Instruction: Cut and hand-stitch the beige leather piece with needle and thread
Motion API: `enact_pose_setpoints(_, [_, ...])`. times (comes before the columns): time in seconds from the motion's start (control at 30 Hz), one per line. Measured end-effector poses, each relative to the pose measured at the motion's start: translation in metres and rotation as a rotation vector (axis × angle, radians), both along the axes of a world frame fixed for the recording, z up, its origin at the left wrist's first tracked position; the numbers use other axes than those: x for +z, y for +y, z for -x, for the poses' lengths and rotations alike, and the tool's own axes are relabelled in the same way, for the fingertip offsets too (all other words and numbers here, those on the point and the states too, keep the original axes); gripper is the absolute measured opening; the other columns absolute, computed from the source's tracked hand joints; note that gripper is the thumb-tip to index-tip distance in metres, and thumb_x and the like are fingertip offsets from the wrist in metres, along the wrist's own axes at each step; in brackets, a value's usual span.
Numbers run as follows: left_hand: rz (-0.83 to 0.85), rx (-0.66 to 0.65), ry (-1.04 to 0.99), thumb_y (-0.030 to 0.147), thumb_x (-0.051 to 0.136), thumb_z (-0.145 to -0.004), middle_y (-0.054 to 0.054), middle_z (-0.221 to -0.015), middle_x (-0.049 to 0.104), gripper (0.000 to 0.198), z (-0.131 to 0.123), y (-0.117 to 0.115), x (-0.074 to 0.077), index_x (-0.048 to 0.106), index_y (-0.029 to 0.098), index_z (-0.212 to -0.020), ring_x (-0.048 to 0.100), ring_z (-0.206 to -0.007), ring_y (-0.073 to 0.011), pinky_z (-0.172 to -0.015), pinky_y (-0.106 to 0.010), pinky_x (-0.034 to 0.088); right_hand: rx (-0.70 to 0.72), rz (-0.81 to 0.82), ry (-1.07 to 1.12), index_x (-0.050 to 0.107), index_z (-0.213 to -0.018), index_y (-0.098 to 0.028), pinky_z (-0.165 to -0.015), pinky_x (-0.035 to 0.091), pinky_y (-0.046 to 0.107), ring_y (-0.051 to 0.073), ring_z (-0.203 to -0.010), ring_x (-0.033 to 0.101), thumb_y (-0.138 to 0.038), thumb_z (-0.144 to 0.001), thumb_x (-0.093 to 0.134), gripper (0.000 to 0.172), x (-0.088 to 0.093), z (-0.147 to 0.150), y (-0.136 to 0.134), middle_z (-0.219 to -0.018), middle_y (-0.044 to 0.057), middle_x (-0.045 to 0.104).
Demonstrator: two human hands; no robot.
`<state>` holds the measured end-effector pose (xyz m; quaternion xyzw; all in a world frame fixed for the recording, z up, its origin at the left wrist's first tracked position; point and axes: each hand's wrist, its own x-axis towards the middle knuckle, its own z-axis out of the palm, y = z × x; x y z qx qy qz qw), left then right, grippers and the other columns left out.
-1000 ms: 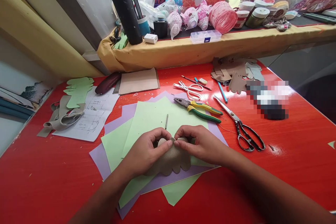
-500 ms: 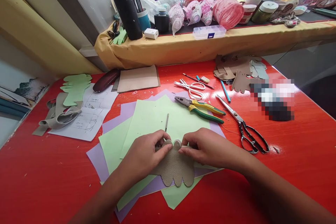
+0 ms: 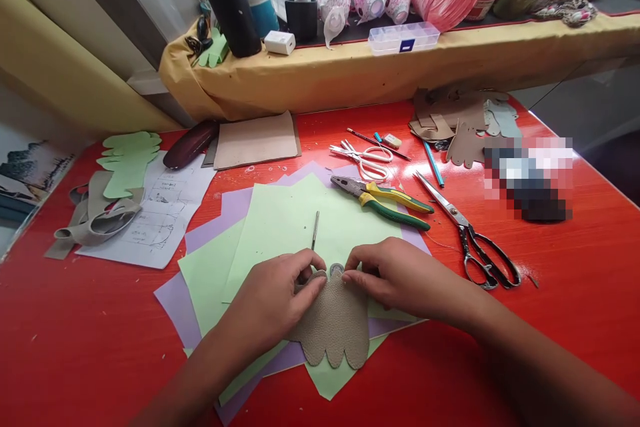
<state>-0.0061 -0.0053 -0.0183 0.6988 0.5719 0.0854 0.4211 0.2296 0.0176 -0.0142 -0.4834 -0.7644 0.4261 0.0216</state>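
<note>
A taupe pebbled leather piece (image 3: pixel 336 327) with scalloped lobes lies on green and purple paper sheets, its rounded lobes toward me. My left hand (image 3: pixel 285 293) pinches its upper left lobe between thumb and fingers. On the upper right, my right hand (image 3: pixel 385 273) has thumb and forefinger closed at the leather's edge. Between the two hands, a small round grey disc (image 3: pixel 337 269) shows at the top of the middle lobe; its kind is unclear. A thin metal rod (image 3: pixel 315 230) lies just beyond my left fingers.
Pliers (image 3: pixel 383 202), white-handled scissors (image 3: pixel 365 159) and large black-handled shears (image 3: pixel 467 230) lie beyond and right. Leather scraps (image 3: pixel 445 113) sit at the back right. A drawn paper sheet (image 3: pixel 160 213) and green cutouts (image 3: pixel 125 160) are left. A cloth-covered ledge (image 3: pixel 300 83) borders the back.
The leather's upper lobes have shifted under my fingers, and the round grey disc now shows at the middle one. Both hands keep nearly the same place; the view has tilted slightly down.
</note>
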Motion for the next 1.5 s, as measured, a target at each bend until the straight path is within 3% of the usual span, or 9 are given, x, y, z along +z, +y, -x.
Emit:
enact_pose_setpoints(0.17, [-0.005,0.004,0.019,0.037,0.059,-0.095,0.001,-0.081,0.071,0.016,-0.001,0.000,-0.003,0.071,0.028,-0.101,0.063,-0.074,-0.0197,-0.061,-0.028,0.037,-0.012,-0.040,-0.062,0.076,-0.091,-0.022,-0.056,0.028,0.028,0.018,-0.062,0.062,-0.037,-0.098,0.062,0.021,-0.003,0.003,-0.001,-0.074,0.004,0.076])
enact_pose_setpoints(0.67, [-0.062,0.021,0.040,0.038,0.057,-0.098,0.002,-0.082,0.072,0.017,-0.004,0.002,-0.004,0.070,0.028,-0.101,0.064,-0.075,-0.0200,-0.066,-0.030,0.042,-0.042,-0.067,-0.061,0.075,-0.089,-0.022,-0.055,0.026,0.029,0.017,-0.059,0.057,-0.037,-0.099,0.062,0.022,-0.004,0.004,-0.001,-0.071,0.003,0.073])
enact_pose_setpoints(0.87, [-0.378,-0.037,0.042,0.027,0.056,-0.099,-0.004,-0.099,0.070,0.012,-0.006,0.001,-0.007,0.067,0.024,-0.100,0.062,-0.098,-0.0249,-0.084,-0.036,0.047,-0.043,-0.081,-0.055,0.075,-0.089,-0.022,-0.056,0.025,0.030,0.017,-0.060,0.057,-0.037,-0.099,0.063,0.021,-0.004,0.005,-0.001,-0.071,0.003,0.073])
enact_pose_setpoints(0.97, [-0.447,-0.063,0.028,0.025,0.057,-0.100,-0.005,-0.103,0.069,0.011,-0.010,0.001,-0.009,0.067,0.023,-0.102,0.060,-0.102,-0.0258,-0.088,-0.039,0.047,-0.040,-0.092,-0.056,0.074,-0.089,-0.022,-0.056,0.024,0.030,0.017,-0.059,0.056,-0.036,-0.099,0.062,0.022,-0.005,0.005,-0.001,-0.070,0.003,0.072])
enact_pose_setpoints(1.2, [-0.411,-0.087,0.021,0.025,0.061,-0.099,-0.004,-0.098,0.067,0.007,-0.019,0.003,-0.017,0.068,0.022,-0.099,0.059,-0.097,-0.0248,-0.086,-0.040,0.047,-0.031,-0.112,-0.052,0.072,-0.085,-0.021,-0.056,0.022,0.030,0.015,-0.057,0.051,-0.034,-0.098,0.062,0.021,-0.007,0.005,-0.001,-0.066,0.002,0.069])
enact_pose_setpoints(1.5, [-0.354,-0.073,-0.004,0.021,0.061,-0.097,-0.002,-0.093,0.066,0.008,-0.020,0.006,-0.017,0.066,0.024,-0.091,0.058,-0.095,-0.0244,-0.084,-0.040,0.045,-0.052,-0.096,-0.017,0.072,-0.088,-0.021,-0.056,0.022,0.028,0.015,-0.060,0.054,-0.031,-0.099,0.062,0.018,-0.002,0.003,0.000,-0.067,0.000,0.069])
